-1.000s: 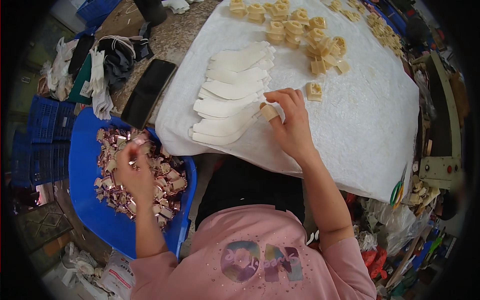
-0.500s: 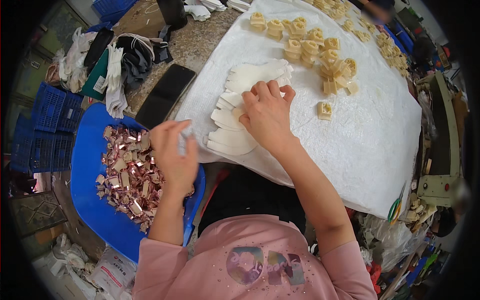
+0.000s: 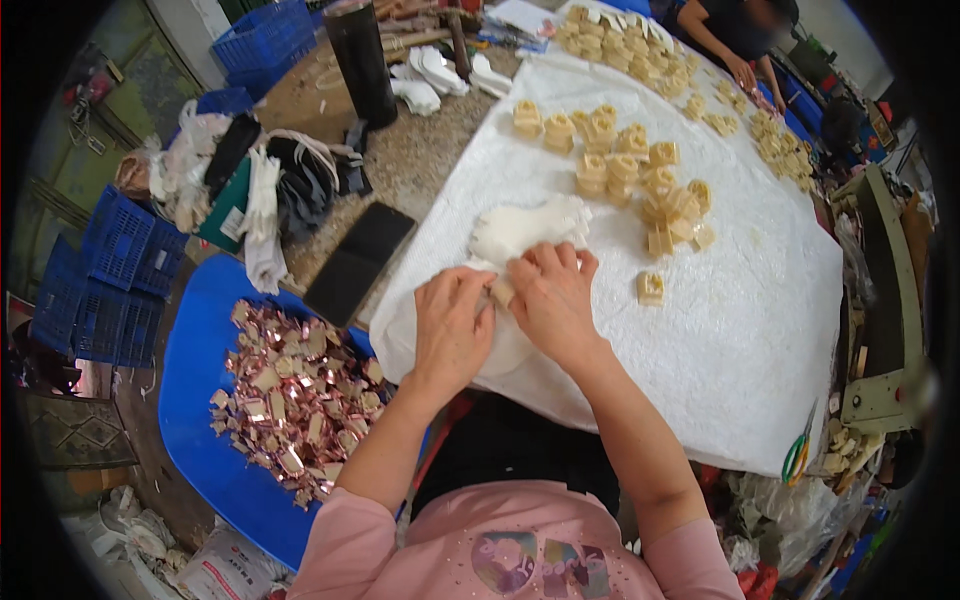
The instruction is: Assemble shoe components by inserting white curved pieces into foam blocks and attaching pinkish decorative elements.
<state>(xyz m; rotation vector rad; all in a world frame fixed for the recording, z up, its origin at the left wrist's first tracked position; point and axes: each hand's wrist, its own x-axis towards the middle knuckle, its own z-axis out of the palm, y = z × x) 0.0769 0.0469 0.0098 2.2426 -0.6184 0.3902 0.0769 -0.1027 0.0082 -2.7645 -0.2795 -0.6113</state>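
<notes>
My two hands meet over the white-covered table. Between them is a small beige piece [image 3: 502, 292], partly hidden by fingers. My right hand [image 3: 552, 305] is closed around the beige piece from its right side. My left hand [image 3: 450, 322] is closed with fingertips pressed together at the left of that piece; what they pinch is too hidden to tell. Thin white curved pieces [image 3: 528, 228] lie overlapped in a stack just beyond my fingers, and more white material shows under my hands. Beyond to the right stand hollow cream-coloured blocks [image 3: 670, 212] in a cluster, one single block [image 3: 650, 289] apart from them.
A blue tub [image 3: 205, 440] of shiny pink-and-beige pieces [image 3: 290, 400] sits at my left. Nearby lie a black phone [image 3: 360, 263], a dark tumbler [image 3: 360, 65] and white gloves [image 3: 262, 215]. Scissors [image 3: 797, 455] hang at the right edge. Another person [image 3: 725, 40] works at the far right.
My left hand has moved from above the tub to the table, up against my right hand. A beige piece now shows between them. The view has tilted up, showing more of the far side.
</notes>
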